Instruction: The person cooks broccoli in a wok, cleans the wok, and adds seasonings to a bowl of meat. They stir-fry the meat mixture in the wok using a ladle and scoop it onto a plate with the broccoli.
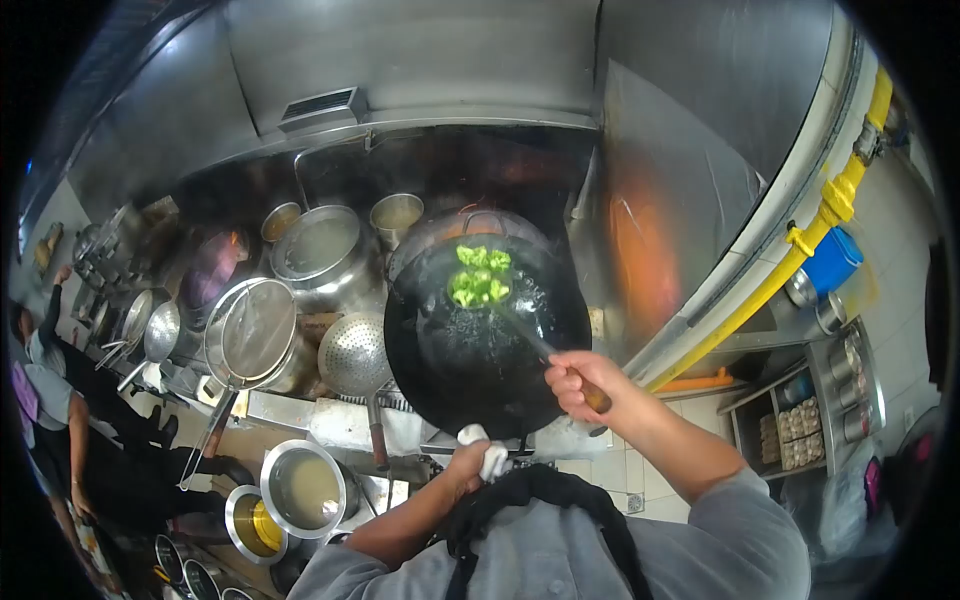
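Observation:
My right hand (pixel 582 384) is closed around the wooden handle of a long ladle (pixel 527 333), which reaches over the large black wok (pixel 440 365). Bright green broccoli florets (pixel 480 280) are heaped at the ladle's far end, hiding its bowl. Below them, shiny liquid shows in the wok. At the wok's near rim, my left hand (pixel 466 467) is closed on a folded white cloth (pixel 494 460). Whether the cloth grips the wok's near handle I cannot tell.
Left of the wok lie a perforated strainer (pixel 355 355) and a mesh strainer (pixel 258 330) over a pot. Behind stands a large steel pot (pixel 318 245). A pot of cloudy liquid (pixel 308 490) sits at lower left. People (pixel 95 400) stand far left; a yellow pipe (pixel 740 305) runs right.

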Motion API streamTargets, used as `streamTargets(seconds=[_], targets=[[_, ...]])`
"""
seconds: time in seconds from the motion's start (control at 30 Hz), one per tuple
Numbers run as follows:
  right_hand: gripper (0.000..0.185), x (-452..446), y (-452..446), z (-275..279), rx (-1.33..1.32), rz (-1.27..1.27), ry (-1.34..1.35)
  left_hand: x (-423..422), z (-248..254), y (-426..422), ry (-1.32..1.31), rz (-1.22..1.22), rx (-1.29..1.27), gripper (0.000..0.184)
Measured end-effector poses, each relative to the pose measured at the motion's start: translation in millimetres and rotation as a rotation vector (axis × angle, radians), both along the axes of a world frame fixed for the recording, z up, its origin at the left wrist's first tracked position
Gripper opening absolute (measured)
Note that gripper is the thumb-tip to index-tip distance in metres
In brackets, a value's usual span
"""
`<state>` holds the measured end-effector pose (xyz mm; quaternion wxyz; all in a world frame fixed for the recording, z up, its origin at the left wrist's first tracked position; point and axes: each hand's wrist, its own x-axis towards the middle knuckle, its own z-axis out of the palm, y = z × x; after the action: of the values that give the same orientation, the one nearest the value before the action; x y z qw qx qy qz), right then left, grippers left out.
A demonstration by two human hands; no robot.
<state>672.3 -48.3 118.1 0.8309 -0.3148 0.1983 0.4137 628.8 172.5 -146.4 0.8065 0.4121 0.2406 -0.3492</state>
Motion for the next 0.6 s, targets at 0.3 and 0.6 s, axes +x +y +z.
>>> streamTargets(seconds=[0.3, 0.6], targets=[[0.021, -35.6, -45.3, -43.1, -0.204, 0.008, -0.254, -3.3, 31.8, 16.4, -0.07, 0.136, -0.246, 0.012], [0.043, -69.5, -82.4, 75.4, -0.187, 0.569, -0.205, -123.9, 81.1, 0.3, -0.156, 0.177, -0.13, 0.026]])
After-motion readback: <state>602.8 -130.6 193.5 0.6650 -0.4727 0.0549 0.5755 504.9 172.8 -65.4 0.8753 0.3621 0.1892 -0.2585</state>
